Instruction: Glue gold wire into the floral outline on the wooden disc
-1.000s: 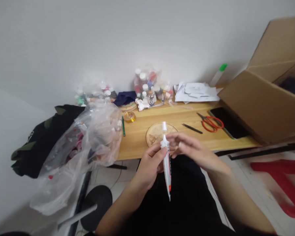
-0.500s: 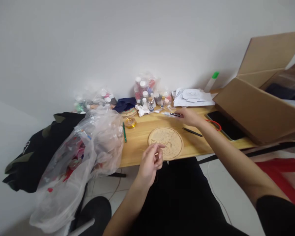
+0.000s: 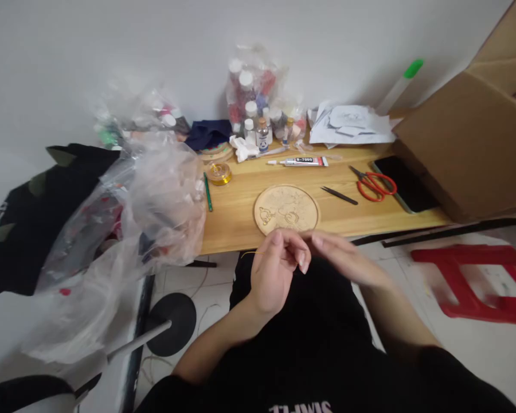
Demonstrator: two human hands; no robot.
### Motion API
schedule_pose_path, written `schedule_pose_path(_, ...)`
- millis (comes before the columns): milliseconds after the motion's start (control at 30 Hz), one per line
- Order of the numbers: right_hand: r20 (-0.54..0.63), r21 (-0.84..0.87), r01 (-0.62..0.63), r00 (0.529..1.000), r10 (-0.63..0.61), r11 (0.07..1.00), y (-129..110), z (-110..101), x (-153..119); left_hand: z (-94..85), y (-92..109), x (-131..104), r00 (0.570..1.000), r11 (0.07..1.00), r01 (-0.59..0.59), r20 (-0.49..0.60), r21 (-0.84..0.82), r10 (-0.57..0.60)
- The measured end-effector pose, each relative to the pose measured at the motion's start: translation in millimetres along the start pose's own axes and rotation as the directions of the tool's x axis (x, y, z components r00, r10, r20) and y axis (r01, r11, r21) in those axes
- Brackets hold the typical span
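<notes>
My left hand (image 3: 275,272) is raised in front of the table's near edge, its fingers curled. A thin gold wire (image 3: 250,252) sticks out from its left side; the grip on it is partly hidden. Close beside it, my right hand (image 3: 352,259) has its fingers stretched out and slightly blurred, with nothing visible in it. Just beyond the hands lies a round wooden board (image 3: 286,203) with line drawings on it. Behind the board rests a glue tube (image 3: 305,162) marked B-7000. Black tweezers (image 3: 339,195) and red-handled scissors (image 3: 375,186) lie to the right.
A spool of gold wire (image 3: 219,172) and a green pencil (image 3: 208,192) lie left of the board, near a plastic bag (image 3: 167,195). Small bottles (image 3: 262,135), papers (image 3: 350,123), a phone (image 3: 406,183) and a cardboard box (image 3: 460,143) stand or lie around. A red stool (image 3: 477,287) is at right.
My right hand has let go of the glue tube, which now lies on the table, and has come back beside my left hand. The view has tilted down, showing the whole scissors.
</notes>
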State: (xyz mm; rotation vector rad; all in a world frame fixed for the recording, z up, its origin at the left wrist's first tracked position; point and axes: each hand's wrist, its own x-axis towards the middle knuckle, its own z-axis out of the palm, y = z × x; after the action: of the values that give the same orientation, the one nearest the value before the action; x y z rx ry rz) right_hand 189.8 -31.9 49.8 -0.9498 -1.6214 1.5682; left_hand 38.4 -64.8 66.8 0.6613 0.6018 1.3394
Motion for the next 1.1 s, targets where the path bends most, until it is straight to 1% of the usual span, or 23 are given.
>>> schedule_pose_path(33, 0.014, 0.055, 0.002, 1.0, -0.003, 0.999, 4, 12, -12, 1.0, -1, 1, 0.999, 0.999, -0.043, 0.01, 0.028, 0.043)
schedule_pose_path(67, 0.02, 0.11, -0.013, 1.0, 0.01, 0.994, 7, 21, -20, 1.2, -3, 2, 0.996, 0.992, -0.085, 0.013, 0.09, 0.084)
schedule_pose_path(100, 0.013, 0.158, -0.024, 1.0, 0.022, 0.987, 10, 28, -26, 0.7, -3, 4, 0.992, 0.974, -0.128, 0.015, 0.189, 0.128)
schedule_pose_path(133, -0.018, 0.156, -0.02, 1.0, 0.024, 0.988, 13, 32, -29, -0.6, -4, 6, 0.984, 0.931, -0.178, 0.031, 0.318, 0.177)
schedule_pose_path(167, -0.072, 0.136, -0.012, 0.997, 0.022, 0.991, 14, 33, -30, -2.2, -4, 9, 0.972, 0.86, -0.231, 0.064, 0.456, 0.227)
schedule_pose_path(233, -0.232, 0.029, 0.022, 0.973, -0.014, 0.999, 13, 30, -30, -6.2, -5, 16, 0.934, 0.662, -0.344, 0.174, 0.666, 0.311)
schedule_pose_path(267, -0.315, -0.039, 0.035, 0.948, -0.046, 0.999, 11, 26, -29, -8.3, -5, 20, 0.914, 0.573, -0.39, 0.227, 0.721, 0.337)
schedule_pose_path(300, -0.381, -0.106, 0.043, 0.921, -0.08, 0.993, 8, 22, -28, -10.4, -5, 23, 0.898, 0.503, -0.42, 0.265, 0.756, 0.351)
schedule_pose_path(367, -0.452, -0.206, 0.04, 0.882, -0.131, 0.978, 3, 13, -27, -15.2, -4, 29, 0.876, 0.408, -0.458, 0.321, 0.79, 0.361)
schedule_pose_path(433, -0.496, -0.28, 0.012, 0.854, -0.156, 0.96, 1, 5, -27, -21.9, -2, 33, 0.86, 0.318, -0.484, 0.374, 0.815, 0.348)
schedule_pose_path(500, -0.564, -0.323, -0.041, 0.81, -0.158, 0.945, 3, -1, -27, -31.2, 1, 35, 0.853, 0.229, -0.49, 0.408, 0.841, 0.325)
schedule_pose_path(533, -0.601, -0.341, -0.074, 0.783, -0.157, 0.937, 6, -4, -28, -36.7, 3, 37, 0.856, 0.189, -0.478, 0.408, 0.858, 0.317)
schedule_pose_path(600, -0.669, -0.371, -0.151, 0.727, -0.151, 0.916, 14, -8, -29, -49.0, 7, 40, 0.869, 0.12, -0.429, 0.373, 0.895, 0.325)
schedule_pose_path(700, -0.739, -0.35, -0.239, 0.664, -0.111, 0.906, 27, -13, -29, -69.3, 15, 47, 0.882, 0.007, -0.348, 0.325, 0.937, 0.341)
schedule_pose_path(733, -0.759, -0.328, -0.257, 0.645, -0.091, 0.909, 31, -14, -29, -76.4, 18, 51, 0.889, -0.038, -0.334, 0.328, 0.942, 0.319)
schedule_pose_path(767, -0.773, -0.309, -0.27, 0.63, -0.075, 0.912, 35, -16, -28, -83.6, 21, 55, 0.899, -0.086, -0.334, 0.345, 0.938, 0.268)
schedule_pose_path(800, -0.783, -0.3, -0.282, 0.618, -0.067, 0.911, 38, -17, -27, -90.7, 24, 59, 0.908, -0.13, -0.354, 0.373, 0.926, 0.19)
schedule_pose_path(833, -0.79, -0.303, -0.294, 0.609, -0.066, 0.906, 41, -18, -26, -97.7, 27, 64, 0.91, -0.165, -0.389, 0.406, 0.906, 0.087)
schedule_pose_path(900, -0.793, -0.343, -0.319, 0.603, -0.09, 0.884, 44, -20, -23, -110.1, 32, 72, 0.877, -0.196, -0.481, 0.468, 0.855, -0.111)
schedule_pose_path(933, -0.789, -0.372, -0.33, 0.605, -0.108, 0.868, 45, -20, -22, -114.9, 35, 75, 0.857, -0.203, -0.513, 0.484, 0.834, -0.177)
schedule_pose_path(967, -0.781, -0.4, -0.34, 0.612, -0.123, 0.851, 45, -21, -20, -118.5, 36, 78, 0.843, -0.21, -0.533, 0.493, 0.819, -0.218)
schedule_pose_path(1000, -0.773, -0.426, -0.348, 0.62, -0.136, 0.835, 45, -22, -19, -120.9, 37, 79, 0.838, -0.221, -0.54, 0.492, 0.812, -0.238)
schedule_pose_path(1100, -0.754, -0.492, -0.368, 0.633, -0.174, 0.789, 42, -25, -14, -119.7, 35, 75, 0.847, -0.269, -0.527, 0.473, 0.806, -0.241)
